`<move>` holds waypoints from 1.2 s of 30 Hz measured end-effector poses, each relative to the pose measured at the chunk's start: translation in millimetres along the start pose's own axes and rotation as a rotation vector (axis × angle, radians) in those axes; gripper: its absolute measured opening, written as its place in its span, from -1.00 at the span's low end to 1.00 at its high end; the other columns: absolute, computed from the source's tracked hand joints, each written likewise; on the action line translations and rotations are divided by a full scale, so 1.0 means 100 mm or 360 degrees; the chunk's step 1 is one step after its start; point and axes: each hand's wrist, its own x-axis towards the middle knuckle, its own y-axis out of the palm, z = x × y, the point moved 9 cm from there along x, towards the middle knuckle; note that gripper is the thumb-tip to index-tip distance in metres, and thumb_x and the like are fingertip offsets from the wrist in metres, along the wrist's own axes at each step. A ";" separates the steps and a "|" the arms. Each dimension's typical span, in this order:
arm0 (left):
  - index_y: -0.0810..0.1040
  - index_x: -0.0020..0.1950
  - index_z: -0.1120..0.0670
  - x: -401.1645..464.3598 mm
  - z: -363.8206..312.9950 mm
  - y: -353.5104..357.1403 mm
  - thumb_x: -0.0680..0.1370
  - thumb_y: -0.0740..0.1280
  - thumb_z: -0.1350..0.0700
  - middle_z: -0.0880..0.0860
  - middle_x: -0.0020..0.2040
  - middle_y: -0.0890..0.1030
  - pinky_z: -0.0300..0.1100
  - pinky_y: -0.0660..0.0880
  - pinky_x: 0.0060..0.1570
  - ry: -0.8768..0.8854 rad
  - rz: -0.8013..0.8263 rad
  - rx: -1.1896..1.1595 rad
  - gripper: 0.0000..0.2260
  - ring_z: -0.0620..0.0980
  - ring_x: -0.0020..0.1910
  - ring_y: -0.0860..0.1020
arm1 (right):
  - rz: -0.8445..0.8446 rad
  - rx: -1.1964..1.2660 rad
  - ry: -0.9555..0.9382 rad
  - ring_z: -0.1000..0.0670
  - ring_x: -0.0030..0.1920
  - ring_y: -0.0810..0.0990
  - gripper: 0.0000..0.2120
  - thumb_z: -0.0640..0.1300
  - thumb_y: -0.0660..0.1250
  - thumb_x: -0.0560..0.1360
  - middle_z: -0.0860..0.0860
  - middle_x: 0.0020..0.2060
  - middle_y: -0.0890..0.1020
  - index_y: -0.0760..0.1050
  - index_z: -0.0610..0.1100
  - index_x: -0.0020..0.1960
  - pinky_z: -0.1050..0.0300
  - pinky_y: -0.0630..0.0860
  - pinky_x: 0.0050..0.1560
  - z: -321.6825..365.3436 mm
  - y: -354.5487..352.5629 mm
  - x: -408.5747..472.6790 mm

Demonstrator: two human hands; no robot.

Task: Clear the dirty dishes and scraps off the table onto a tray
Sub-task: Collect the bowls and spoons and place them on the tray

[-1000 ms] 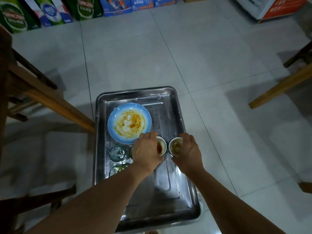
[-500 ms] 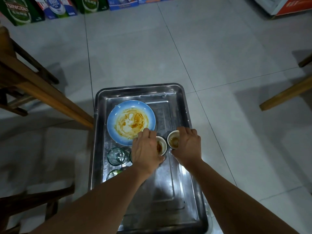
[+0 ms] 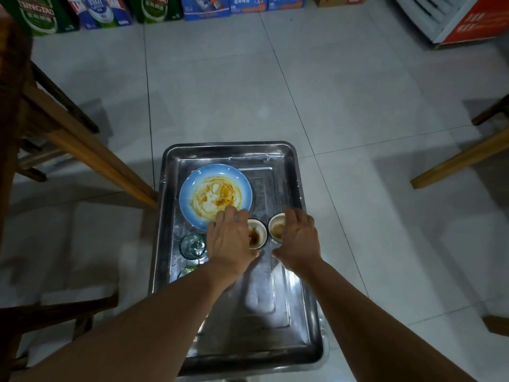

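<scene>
My left hand (image 3: 230,238) and right hand (image 3: 298,238) hover with fingers spread, gripping nothing. Two bowls (image 3: 259,235) sit beside the plate (image 3: 192,186) on the tray (image 3: 289,312).

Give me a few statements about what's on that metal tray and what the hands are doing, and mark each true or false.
1. The blue plate on the tray is smeared with orange-brown sauce. True.
2. Two small bowls sit side by side near the hands. True: the left bowl and right bowl both lie on the tray, with brownish residue inside.
3. The right hand is lifting the plate. False: it is over the right bowl, fingers spread and relaxed, with no grip on the plate.
4. The tray stands on a wooden table. False: tiled floor shows all around it; what supports it cannot be seen.
5. Clear glasses stand left of the left hand. True.
</scene>
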 end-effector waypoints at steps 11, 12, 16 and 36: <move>0.17 0.46 0.02 -0.73 0.36 -0.99 0.44 0.43 -0.03 0.03 0.38 0.29 -0.09 0.34 0.33 -0.0200 0.0092 -0.0210 -0.32 0.03 0.38 0.28 | 0.0040 0.0084 -0.0093 -0.07 0.37 0.28 -0.24 -0.03 0.50 0.34 -0.04 0.36 0.34 0.19 -0.11 0.41 0.09 0.33 0.33 0.71 -0.73 -0.68; 0.18 0.45 0.01 -0.81 0.42 -1.12 0.44 0.43 -0.01 0.03 0.37 0.29 -0.09 0.35 0.33 -0.0221 0.0094 -0.0240 -0.33 0.02 0.38 0.28 | 0.0046 0.0090 -0.0118 -0.06 0.37 0.29 -0.25 -0.03 0.50 0.34 -0.03 0.34 0.35 0.20 -0.10 0.41 0.11 0.31 0.33 0.82 -0.81 -0.75; 0.27 0.39 0.02 -1.17 0.68 -1.58 0.42 0.46 0.03 0.04 0.31 0.34 -0.10 0.38 0.29 -0.0295 0.0042 -0.0298 -0.39 0.03 0.34 0.32 | 0.0040 0.0052 -0.0215 -0.07 0.35 0.29 -0.29 -0.06 0.46 0.37 -0.05 0.33 0.38 0.20 -0.11 0.42 0.06 0.36 0.27 1.26 -1.07 -1.08; 0.20 0.48 0.07 -3.71 2.79 -3.07 0.45 0.42 -0.08 0.07 0.42 0.32 -0.03 0.41 0.27 -0.0456 -0.0208 -0.0320 -0.31 0.08 0.38 0.33 | 0.0001 0.0061 -0.0559 -0.16 0.35 0.31 -0.24 -0.04 0.48 0.32 -0.12 0.33 0.37 0.21 -0.09 0.42 0.02 0.34 0.32 3.84 -1.29 -3.24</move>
